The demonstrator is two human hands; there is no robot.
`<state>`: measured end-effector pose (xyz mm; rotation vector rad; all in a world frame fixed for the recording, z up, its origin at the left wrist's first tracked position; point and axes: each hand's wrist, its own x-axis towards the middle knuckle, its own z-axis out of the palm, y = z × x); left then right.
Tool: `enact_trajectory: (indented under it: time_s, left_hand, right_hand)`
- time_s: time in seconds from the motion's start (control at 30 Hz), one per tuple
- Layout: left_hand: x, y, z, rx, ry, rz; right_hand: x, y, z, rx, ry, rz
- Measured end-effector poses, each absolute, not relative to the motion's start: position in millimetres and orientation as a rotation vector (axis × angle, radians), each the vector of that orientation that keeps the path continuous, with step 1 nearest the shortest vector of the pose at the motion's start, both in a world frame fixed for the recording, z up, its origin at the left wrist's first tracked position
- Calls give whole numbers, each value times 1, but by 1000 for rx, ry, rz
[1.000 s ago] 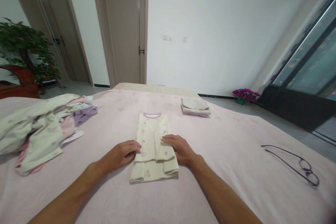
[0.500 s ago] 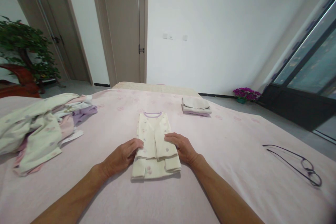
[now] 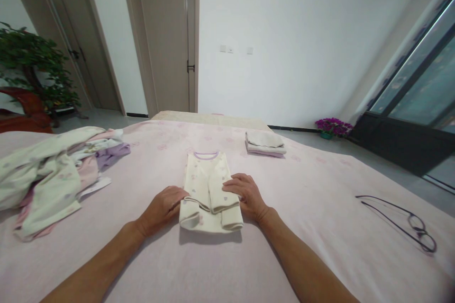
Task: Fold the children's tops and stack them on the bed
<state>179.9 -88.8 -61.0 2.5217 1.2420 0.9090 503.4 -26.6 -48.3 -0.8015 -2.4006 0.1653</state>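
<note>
A small cream shirt [image 3: 199, 180] with a lilac neckline and scattered prints lies before me, sleeves folded in over its front. Its near end is raised off the bed and bends upward, with a shadow under the hem. My left hand [image 3: 167, 206] is closed on the shirt's left edge, thumb and fingers pinching the cloth. On the right edge, my right hand [image 3: 248, 196] grips the cloth, fingers bent over the folded sleeve; its thumb is hidden.
A loose heap of clothes [image 3: 53, 170] lies on the bed at the left. Farther back sits a folded stack of cloth [image 3: 265, 144]. Eyeglasses [image 3: 408, 222] rest at the right on the pink bedspread [image 3: 313, 246]. Beyond the bed are doors, a potted plant [image 3: 31, 66] and purple flowers [image 3: 333, 126].
The shirt's near end has come up off the bed and its hem has moved away from me. The left sleeve end now curls upward. Both hands have shifted slightly.
</note>
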Motion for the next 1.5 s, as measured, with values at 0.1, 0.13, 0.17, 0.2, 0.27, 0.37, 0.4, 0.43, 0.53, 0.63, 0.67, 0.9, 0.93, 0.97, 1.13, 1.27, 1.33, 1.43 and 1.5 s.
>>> enact_trajectory:
  time_s: [0.1, 0.13, 0.17, 0.2, 0.27, 0.37, 0.4, 0.43, 0.53, 0.63, 0.67, 0.9, 0.93, 0.97, 1.13, 1.27, 1.33, 1.43, 1.5]
  left_hand:
    - [186, -84, -62, 2174, 1388, 978]
    - [188, -81, -62, 2059, 1452, 1013]
    - [191, -77, -61, 1956, 1521, 1042]
    - [194, -72, -62, 1870, 1600, 1063]
    - [197, -61, -62, 1763, 1771, 1072]
    - [197, -48, -65, 1738, 1917, 1027]
    - [197, -45, -65, 1744, 1929, 1015]
    - [196, -44, -66, 1746, 1935, 1005]
    - [194, -43, -67, 1730, 1947, 989]
    - [195, -44, -67, 1733, 1903, 1039]
    - [195, -43, -67, 1740, 1872, 1082]
    - [198, -31, -64, 1834, 1945, 964]
    - [198, -30, -64, 1865, 1986, 908]
    - [198, -30, -65, 1894, 2024, 875]
    - [187, -34, -75, 2120, 1954, 998]
    - [168, -33, -83, 2249, 1846, 923]
    - [162, -33, -84, 2246, 1855, 935]
    - [160, -35, -79, 2368, 1730, 1021]
    - [163, -39, -73, 2502, 1552, 988]
  right_hand:
    - [497, -21, -57, -962, -2316, 318]
    - [494, -18, -60, -1035, -2267, 365]
    - [491, -14, -63, -1106, -2211, 406]
    - [488, -9, -66, -1168, -2154, 442]
    - [481, 0, -70, -1264, -2055, 493]
    - [475, 9, -73, -1394, -1956, 493]
    - [474, 10, -73, -1438, -1936, 480]
    - [473, 11, -73, -1479, -1920, 467]
    - [472, 9, -73, -1538, -1897, 468]
    - [472, 8, -74, -1496, -1846, 503]
    - [472, 8, -75, -1467, -1825, 512]
    - [473, 6, -76, -1417, -1875, 430]
    - [473, 5, -75, -1423, -1888, 412]
    - [473, 4, -75, -1432, -1900, 391]
    - [474, 0, -76, -1490, -1985, 265]
    - [475, -4, -73, -1521, -2027, 203]
    - [476, -5, -70, -1493, -2041, 159]
    - [477, -7, -66, -1367, -2064, 91]
    - [479, -9, -64, -1239, -2105, 55]
